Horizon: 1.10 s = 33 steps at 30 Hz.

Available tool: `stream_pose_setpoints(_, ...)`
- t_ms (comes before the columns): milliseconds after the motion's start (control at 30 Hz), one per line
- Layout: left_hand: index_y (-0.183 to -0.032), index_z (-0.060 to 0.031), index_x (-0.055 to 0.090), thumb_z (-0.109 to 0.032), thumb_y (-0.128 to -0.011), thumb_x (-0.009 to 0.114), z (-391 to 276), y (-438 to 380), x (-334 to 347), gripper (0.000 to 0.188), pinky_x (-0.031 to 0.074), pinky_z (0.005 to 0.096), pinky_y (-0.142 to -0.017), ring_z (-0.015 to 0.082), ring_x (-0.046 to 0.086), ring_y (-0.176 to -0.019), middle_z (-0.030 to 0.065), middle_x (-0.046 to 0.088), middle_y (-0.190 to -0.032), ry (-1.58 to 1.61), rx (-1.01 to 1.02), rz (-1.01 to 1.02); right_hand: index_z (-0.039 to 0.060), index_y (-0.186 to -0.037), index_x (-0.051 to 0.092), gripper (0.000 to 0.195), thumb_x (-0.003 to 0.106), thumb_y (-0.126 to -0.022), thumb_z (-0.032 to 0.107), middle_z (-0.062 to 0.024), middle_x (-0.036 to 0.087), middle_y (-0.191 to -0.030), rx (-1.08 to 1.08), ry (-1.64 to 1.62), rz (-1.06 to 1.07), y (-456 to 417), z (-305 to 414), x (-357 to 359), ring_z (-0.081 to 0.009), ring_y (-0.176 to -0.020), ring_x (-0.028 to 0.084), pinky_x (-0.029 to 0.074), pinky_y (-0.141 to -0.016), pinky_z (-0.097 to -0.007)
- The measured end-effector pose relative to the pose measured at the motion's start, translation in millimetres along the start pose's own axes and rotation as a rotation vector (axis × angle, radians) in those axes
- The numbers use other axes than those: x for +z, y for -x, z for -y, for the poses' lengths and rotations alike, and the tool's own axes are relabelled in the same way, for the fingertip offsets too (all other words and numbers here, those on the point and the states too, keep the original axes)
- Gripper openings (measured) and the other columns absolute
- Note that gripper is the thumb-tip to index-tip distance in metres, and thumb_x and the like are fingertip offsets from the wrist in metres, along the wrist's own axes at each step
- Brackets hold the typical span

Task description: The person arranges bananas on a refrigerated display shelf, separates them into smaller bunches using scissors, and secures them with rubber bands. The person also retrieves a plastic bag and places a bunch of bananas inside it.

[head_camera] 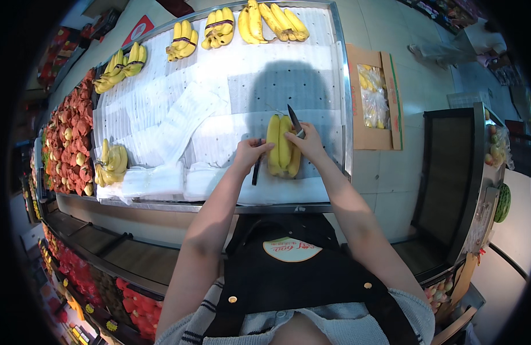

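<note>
A bunch of bananas (279, 144) lies near the front right of a display table lined with white foam sheets (213, 138). My left hand (251, 153) is at the bunch's left side, with a dark strip (256, 170) hanging from its fingers. My right hand (308, 140) touches the bunch's upper right and holds a small knife (294, 117), its dark blade pointing away from me. Clear plastic seems to show around the bunch's lower end. Banded bunches (219, 28) and loose-looking bananas (285, 21) stand along the far edge.
Another bunch (112, 164) sits at the table's front left, beside fruit in red wrapping (73, 133). A cardboard box with bagged bananas (395, 103) stands on the floor to the right, near a dark empty-looking shelf (446, 172). A person (477, 43) is at the upper right.
</note>
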<state>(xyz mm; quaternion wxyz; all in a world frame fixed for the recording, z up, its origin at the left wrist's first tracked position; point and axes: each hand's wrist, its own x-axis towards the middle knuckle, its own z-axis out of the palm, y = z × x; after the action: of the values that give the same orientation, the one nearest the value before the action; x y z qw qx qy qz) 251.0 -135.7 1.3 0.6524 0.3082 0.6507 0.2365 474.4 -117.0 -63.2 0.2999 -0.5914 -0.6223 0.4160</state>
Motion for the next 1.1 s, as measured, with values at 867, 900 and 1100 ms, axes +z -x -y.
stream_pose_setpoints(867,-0.125,-0.0017,0.062,-0.020,-0.101,0.059,-36,61,6,0.030,0.056,0.0287,-0.077,0.0151,0.064,-0.083,0.0054,0.064,-0.096,0.789,0.063,-0.049,0.0022,-0.113,0.068,0.036,0.078,-0.086,0.024,-0.0073,0.069,-0.099,-0.039,-0.349,0.184,103,145,-28,-0.0100,-0.082,0.062,0.050,-0.078,-0.0246)
stream_pose_setpoints(900,-0.125,-0.0016,0.062,-0.020,-0.101,0.059,-37,64,13,0.030,0.056,0.0292,-0.078,0.0151,0.063,-0.083,0.0048,0.063,-0.095,0.822,0.049,-0.064,0.0025,-0.109,0.069,0.033,0.078,-0.086,0.025,-0.0073,0.069,-0.097,-0.121,-0.319,0.140,110,153,-18,-0.0093,-0.078,0.060,0.049,-0.074,-0.0243)
stream_pose_setpoints(1100,-0.114,-0.0049,0.070,-0.020,-0.098,0.066,15,30,2,0.022,0.048,0.0224,-0.063,0.0076,0.052,-0.068,-0.0028,0.056,-0.077,0.776,0.111,-0.233,0.0027,-0.088,0.067,0.029,0.072,-0.092,0.031,-0.0036,0.062,-0.069,0.011,-0.097,0.406,99,159,-72,-0.0075,-0.055,0.048,0.036,-0.049,-0.0260)
